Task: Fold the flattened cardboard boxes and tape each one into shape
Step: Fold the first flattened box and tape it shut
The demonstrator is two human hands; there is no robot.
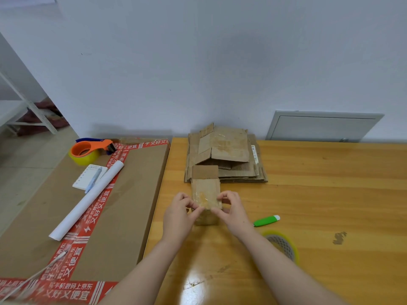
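A small cardboard box (206,190) stands on the wooden table (319,194) in front of me, one flap raised at its far side and clear tape across its top. My left hand (179,214) pinches the box's near left edge. At the near right edge my right hand (231,211) pinches it with curled fingers. Behind the box lies a stack of flattened cardboard boxes (226,155). A roll of yellow tape (284,245) lies by my right forearm. An orange tape dispenser (92,149) sits far left.
A green utility knife (266,221) lies right of my right hand. A large flat carton with red printed tape (132,194) lies at the left, carrying a white paper roll (88,199), a notepad with a pen (89,177) and a cable. The wall stands close behind the table.
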